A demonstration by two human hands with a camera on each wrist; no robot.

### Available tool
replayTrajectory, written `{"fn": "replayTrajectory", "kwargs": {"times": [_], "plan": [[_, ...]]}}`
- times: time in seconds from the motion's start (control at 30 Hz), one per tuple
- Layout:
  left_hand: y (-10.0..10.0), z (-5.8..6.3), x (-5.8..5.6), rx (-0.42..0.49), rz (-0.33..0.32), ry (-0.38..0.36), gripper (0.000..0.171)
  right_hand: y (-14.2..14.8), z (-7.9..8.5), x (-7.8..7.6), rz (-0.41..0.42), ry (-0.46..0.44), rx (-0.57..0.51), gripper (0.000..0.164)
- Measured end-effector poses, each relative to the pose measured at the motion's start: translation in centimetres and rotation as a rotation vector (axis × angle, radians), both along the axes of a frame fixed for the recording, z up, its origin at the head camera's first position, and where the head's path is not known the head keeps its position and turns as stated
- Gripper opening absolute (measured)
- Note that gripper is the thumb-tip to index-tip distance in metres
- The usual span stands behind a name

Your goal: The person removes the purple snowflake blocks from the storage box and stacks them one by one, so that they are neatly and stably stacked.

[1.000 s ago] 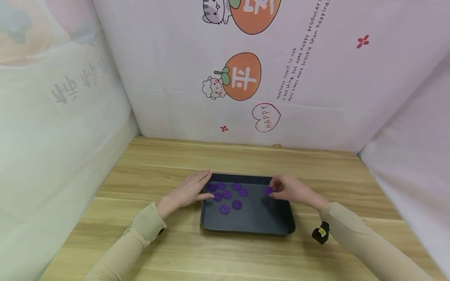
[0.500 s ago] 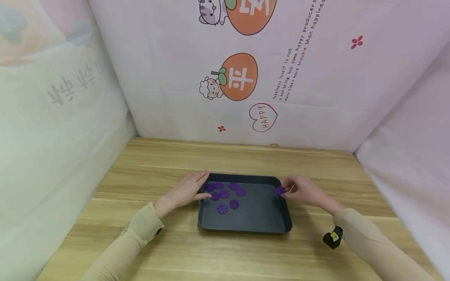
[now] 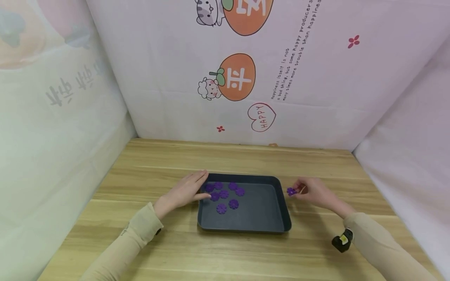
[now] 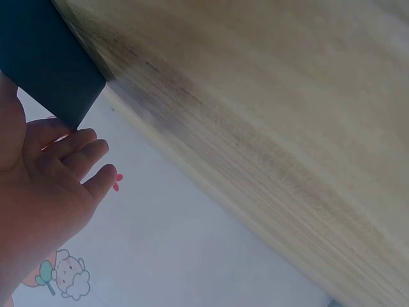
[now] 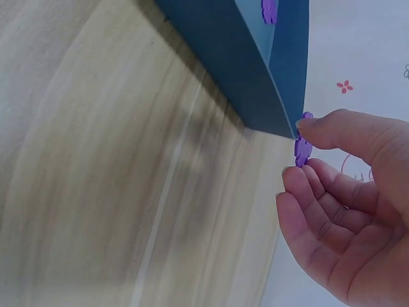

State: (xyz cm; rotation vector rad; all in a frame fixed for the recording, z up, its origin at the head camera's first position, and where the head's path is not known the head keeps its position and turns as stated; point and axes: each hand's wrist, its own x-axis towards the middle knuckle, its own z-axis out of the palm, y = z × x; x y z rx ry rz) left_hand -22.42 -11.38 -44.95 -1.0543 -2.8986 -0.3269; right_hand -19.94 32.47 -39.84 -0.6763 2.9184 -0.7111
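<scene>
In the head view, my right hand (image 3: 314,191) pinches a purple notched building disc (image 3: 290,191) just outside the right rim of a dark tray (image 3: 260,218). The right wrist view shows the disc (image 5: 303,142) between the thumb and fingertips, near the tray's corner (image 5: 268,118). Across the tray, my left hand (image 3: 184,192) rests on its left rim, fingers fairly straight and the thumb spread over the edge. Several similar purple discs (image 3: 221,208) lie in the tray's left half. The left wrist view has the fingers touching the tray's corner (image 4: 73,96); the thumb is mostly hidden there.
The tray stands on a light wooden table (image 3: 175,249). A white printed cloth (image 3: 168,78) hangs behind the table and along both sides. A small black device (image 3: 341,241) is strapped at the right wrist.
My right hand has carried one purple disc rightward, from above the tray's right part out past its right rim. The left hand stays on the left rim; the head view has shifted slightly.
</scene>
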Motion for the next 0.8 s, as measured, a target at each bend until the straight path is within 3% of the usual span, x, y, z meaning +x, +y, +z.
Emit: {"fn": "replayTrajectory", "kwargs": {"times": [0.8], "plan": [[0.0,-0.3,-0.2,-0.005,0.008,-0.024,0.082,3.1,-2.0,1.5,-0.108,-0.081,0.022,0.019]]}}
